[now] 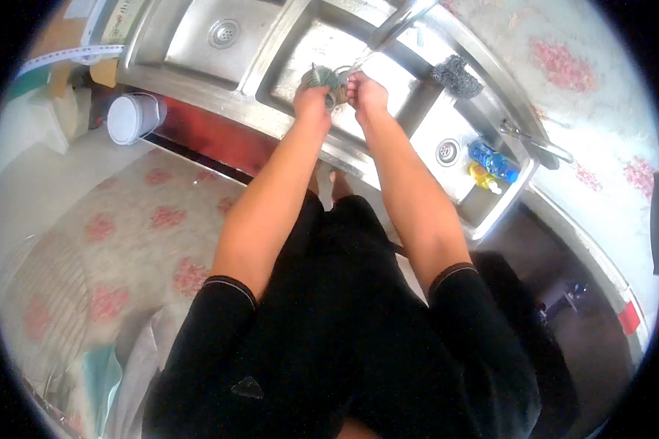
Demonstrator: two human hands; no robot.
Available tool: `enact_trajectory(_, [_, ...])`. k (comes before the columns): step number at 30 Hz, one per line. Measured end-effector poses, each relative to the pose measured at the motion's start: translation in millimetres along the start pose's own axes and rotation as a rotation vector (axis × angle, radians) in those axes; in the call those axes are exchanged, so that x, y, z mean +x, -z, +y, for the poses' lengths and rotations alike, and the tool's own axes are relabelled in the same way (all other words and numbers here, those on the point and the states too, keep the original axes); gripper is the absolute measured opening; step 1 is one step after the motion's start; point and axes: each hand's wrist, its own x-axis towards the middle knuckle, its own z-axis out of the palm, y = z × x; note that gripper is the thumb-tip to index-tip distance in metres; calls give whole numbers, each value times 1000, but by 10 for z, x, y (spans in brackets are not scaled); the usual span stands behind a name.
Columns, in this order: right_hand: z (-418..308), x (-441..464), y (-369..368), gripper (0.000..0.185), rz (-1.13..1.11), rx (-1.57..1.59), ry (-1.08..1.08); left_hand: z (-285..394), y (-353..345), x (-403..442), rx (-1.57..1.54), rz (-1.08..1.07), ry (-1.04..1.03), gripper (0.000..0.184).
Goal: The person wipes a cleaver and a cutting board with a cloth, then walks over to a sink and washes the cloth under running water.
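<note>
My left hand (313, 102) is closed around a dark green-grey, roughly round bundle (322, 77) over the middle sink basin (300, 47). The bundle has paler strands or bands on it, and its exact kind is unclear. Close on its right, my right hand (368, 95) is closed with fingers curled in, beside a thin pale loop or strand at the bundle's edge. What those fingers pinch is too small to make out. Just above both hands is the faucet (399, 28), with what looks like water running from its end.
Another basin with a drain (225, 34) lies left. At right, a smaller basin holds a blue bottle (490, 159) and a yellow bottle (482, 175). A dark mesh scourer (458, 77) rests on the sink's ledge. A white bucket (128, 119) stands left below.
</note>
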Motion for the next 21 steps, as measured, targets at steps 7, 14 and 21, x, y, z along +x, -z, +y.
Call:
enact_trajectory(7, [-163,-74,-6,40,81,-406,111,-100,-301,-21,-134,-198,23,58])
enact_trajectory(14, [55,214,-206,35,-124,-247,25,1,-118,-393,-60,-351,87,50])
enact_trajectory(21, [129,-2,-197,50,-140,-11,161,262,97,-393,208,-73,186,41])
